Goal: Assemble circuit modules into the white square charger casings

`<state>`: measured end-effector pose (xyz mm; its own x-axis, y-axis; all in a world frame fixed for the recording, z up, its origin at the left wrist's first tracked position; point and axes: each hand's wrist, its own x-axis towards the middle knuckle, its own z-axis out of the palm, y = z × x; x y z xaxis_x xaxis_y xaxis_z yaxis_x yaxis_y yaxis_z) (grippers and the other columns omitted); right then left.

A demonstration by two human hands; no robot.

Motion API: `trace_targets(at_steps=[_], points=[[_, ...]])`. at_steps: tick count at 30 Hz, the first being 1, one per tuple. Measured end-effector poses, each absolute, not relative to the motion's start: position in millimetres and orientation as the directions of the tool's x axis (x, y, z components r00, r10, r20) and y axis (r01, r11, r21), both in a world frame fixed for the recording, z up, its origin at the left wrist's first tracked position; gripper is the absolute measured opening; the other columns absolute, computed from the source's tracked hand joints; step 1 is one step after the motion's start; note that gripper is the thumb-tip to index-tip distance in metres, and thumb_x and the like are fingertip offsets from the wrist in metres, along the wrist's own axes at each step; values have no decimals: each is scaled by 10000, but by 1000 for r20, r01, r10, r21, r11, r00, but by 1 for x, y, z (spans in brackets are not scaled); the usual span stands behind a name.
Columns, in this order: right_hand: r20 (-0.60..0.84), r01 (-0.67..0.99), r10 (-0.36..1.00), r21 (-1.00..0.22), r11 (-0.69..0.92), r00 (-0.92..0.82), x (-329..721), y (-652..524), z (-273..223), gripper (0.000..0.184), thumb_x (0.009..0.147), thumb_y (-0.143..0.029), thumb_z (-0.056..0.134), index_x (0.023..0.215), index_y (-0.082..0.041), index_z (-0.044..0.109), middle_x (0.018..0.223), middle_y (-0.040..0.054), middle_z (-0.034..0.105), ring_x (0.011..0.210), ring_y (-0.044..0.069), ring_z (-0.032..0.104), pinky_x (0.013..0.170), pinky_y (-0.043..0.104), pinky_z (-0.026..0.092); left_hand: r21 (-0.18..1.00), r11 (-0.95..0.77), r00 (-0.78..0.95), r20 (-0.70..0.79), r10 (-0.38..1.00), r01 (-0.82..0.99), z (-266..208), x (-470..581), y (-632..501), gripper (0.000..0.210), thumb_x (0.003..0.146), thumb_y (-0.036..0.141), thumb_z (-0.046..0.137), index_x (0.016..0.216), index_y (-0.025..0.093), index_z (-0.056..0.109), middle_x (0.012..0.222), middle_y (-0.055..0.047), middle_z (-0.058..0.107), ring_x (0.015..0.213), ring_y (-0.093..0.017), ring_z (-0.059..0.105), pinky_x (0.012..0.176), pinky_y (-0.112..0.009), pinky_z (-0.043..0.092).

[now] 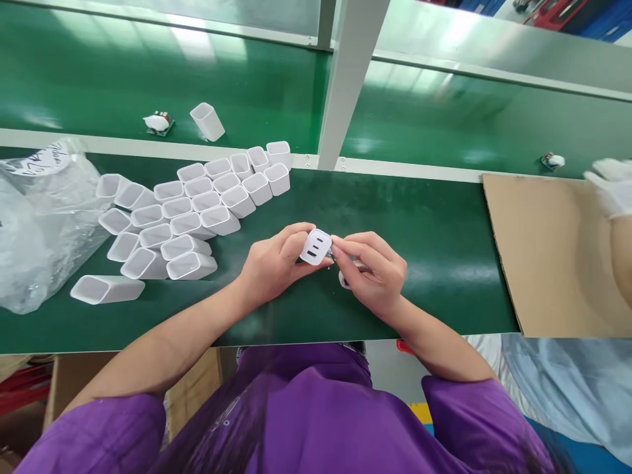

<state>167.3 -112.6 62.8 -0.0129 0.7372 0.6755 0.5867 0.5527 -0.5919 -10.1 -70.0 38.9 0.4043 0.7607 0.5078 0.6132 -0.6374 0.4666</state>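
A white charger faceplate [316, 247] with three dark port slots is tilted towards me over the middle of the bench. My left hand [276, 259] grips it between thumb and fingers. At its right edge, the thumb and fingertips of my right hand [370, 266] are pinched together, by a small patch of what looks like circuit parts. Under my right fingers another white piece [344, 280] partly shows; whether that hand holds it is unclear. To the left of my hands, several white open-ended charger housings [191, 206] stand and lean in rows.
Behind the rows are a lone housing [208, 122] and a circuit board with white filler [158, 123]. A clear plastic bag [47, 224] lies at left. On the right are a cardboard sheet [553, 257], another small board [552, 160] and a co-worker's gloved hand [612, 187]. A post [351, 79] rises behind.
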Motion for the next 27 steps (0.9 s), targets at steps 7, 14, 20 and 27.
trace_targets(at_steps=[7, 14, 20, 27], points=[[668, 551, 744, -625, 552, 12, 160, -114, 60, 218, 921, -77, 606, 1035, -217, 728, 886, 32, 674, 663, 128, 613, 466, 205, 493, 554, -619, 354, 516, 780, 556, 39, -9, -70, 339, 803, 511, 695, 916, 222, 559, 1052, -48, 718, 849, -157, 708, 590, -213, 495], [310, 225, 950, -930, 292, 45, 170, -110, 64, 154, 929, -234, 619, 1013, -210, 746, 915, 33, 645, 440, 57, 420, 349, 202, 352, 851, -349, 299, 241, 923, 392, 46, -4, -71, 453, 727, 563, 734, 935, 216, 530, 827, 21, 659, 647, -105, 623, 599, -216, 525], [320, 265, 945, -919, 293, 65, 171, -107, 62, 130, 942, -283, 644, 952, -199, 743, 885, 25, 642, 473, 65, 463, 366, 205, 358, 909, -238, 305, 132, 943, 342, 47, -1, -71, 460, 690, 558, 749, 884, 219, 506, 814, 30, 641, 650, -105, 607, 600, -223, 534], [536, 467, 842, -762, 449, 64, 170, -105, 64, 138, 957, -243, 629, 876, -200, 732, 813, 27, 666, 669, 147, 609, 546, 250, 530, 870, -337, 327, 221, 919, 359, 43, -2, -72, 443, 711, 531, 751, 926, 219, 523, 837, 21, 674, 643, -101, 627, 579, -205, 524]])
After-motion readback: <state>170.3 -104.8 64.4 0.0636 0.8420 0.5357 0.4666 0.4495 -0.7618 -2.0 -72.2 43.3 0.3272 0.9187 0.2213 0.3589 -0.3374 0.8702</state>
